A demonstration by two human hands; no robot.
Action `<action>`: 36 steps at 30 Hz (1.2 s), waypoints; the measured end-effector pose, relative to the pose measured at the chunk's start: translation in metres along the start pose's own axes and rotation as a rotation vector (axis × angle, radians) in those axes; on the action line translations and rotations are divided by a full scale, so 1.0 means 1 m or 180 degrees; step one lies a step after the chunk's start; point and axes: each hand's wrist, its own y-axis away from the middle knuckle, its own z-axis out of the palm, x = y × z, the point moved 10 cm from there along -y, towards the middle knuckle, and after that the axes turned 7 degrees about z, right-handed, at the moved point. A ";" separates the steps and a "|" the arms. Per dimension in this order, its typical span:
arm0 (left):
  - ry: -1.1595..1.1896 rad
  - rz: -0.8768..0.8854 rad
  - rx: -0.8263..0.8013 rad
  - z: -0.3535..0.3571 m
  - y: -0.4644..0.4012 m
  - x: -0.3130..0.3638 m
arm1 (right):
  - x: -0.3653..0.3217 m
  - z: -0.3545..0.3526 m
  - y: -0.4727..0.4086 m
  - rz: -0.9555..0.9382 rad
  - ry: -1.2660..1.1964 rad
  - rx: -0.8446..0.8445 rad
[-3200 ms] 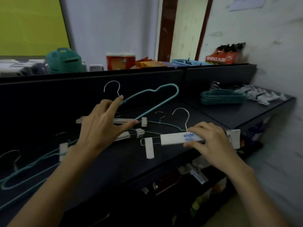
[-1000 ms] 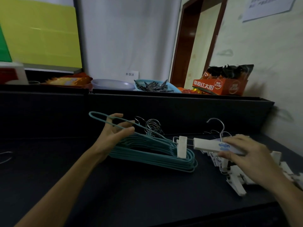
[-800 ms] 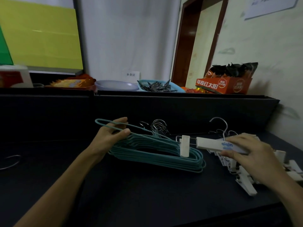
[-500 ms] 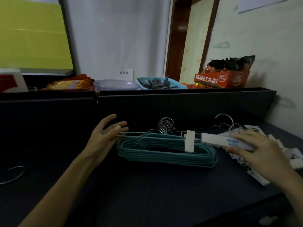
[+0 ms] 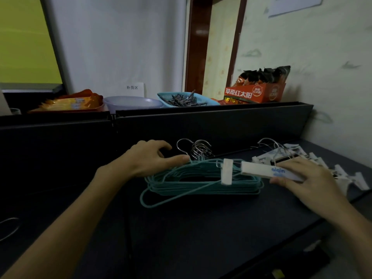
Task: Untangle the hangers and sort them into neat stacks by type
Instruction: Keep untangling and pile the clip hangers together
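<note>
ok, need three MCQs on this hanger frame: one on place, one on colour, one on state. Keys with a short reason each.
1. Where does the pile of white clip hangers lie, relative to the teal stack?
A. To its right
B. To its left
C. On top of it

2. What colour is the wire hanger stack?
A. Red
B. Teal
C. Yellow

3. What is the right hand doing?
A. Hanging idle
B. Pressing flat on the counter
C. Holding a white clip hanger

Answers:
1 A, the white pile sits at the counter's right end.
2 B, the coated wires are teal with metal hooks.
3 C, its fingers wrap the white bar; the left hand rests on the teal stack.
</note>
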 end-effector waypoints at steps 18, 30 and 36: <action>-0.1272 0.0462 -0.0102 0.058 0.000 0.037 | -0.010 -0.016 0.017 0.0059 -0.0053 0.0171; -0.0437 0.1079 0.0198 0.040 -0.007 0.037 | 0.003 -0.026 0.012 0.0088 -0.0070 0.0325; -0.0226 0.1018 -0.0258 0.072 -0.030 0.025 | 0.033 -0.030 0.014 0.0143 0.0127 0.0307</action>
